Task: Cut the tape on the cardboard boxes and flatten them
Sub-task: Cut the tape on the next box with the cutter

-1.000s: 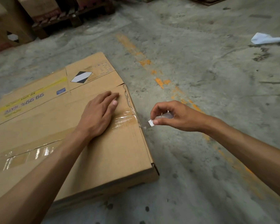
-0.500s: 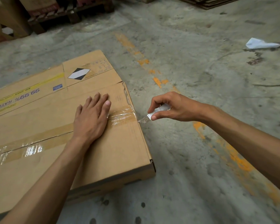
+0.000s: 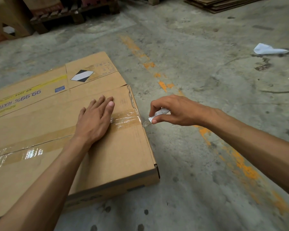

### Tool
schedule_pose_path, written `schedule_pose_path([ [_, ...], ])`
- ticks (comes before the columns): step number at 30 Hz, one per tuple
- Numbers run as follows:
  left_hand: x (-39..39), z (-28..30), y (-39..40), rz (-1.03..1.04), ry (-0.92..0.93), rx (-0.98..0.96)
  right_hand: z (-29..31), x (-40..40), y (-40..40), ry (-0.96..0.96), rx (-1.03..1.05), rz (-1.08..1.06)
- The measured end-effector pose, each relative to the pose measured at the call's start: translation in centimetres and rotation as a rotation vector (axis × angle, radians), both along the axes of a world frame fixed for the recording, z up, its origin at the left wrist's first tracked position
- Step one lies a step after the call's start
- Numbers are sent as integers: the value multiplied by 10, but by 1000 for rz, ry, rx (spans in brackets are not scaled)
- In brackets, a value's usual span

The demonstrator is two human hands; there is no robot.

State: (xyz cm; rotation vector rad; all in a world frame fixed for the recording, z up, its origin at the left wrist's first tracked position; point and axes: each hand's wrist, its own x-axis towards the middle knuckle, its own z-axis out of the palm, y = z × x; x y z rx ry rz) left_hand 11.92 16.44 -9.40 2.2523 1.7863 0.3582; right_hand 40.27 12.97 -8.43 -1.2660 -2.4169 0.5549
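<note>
One cardboard box is seen flat on the floor, one tape strip across it; left hand is pressed flat, fingers straight; one cutter is pinched by right hand at the box edge.

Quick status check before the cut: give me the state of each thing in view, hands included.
cardboard box: lying low on the floor, top flaps closed.
tape: across the top seam, uncut at the right edge.
left hand: flat, pressing on the box top beside the tape.
right hand: pinching the knife.
knife: blade out, tip at the box's right edge where the tape ends.
white paper: crumpled on the floor, far right.
</note>
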Motion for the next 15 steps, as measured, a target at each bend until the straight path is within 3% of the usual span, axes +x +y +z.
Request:
schedule_pose_path([
  [5, 8, -5, -4, 47, 81, 10, -20, -4, -18, -6, 288, -71],
  [12, 11, -6, -10, 61, 119, 25, -21, -12, -9, 72, 159, -141],
  [15, 11, -7, -10, 67, 112, 29, -24, -15, -9, 55, 205, -158],
])
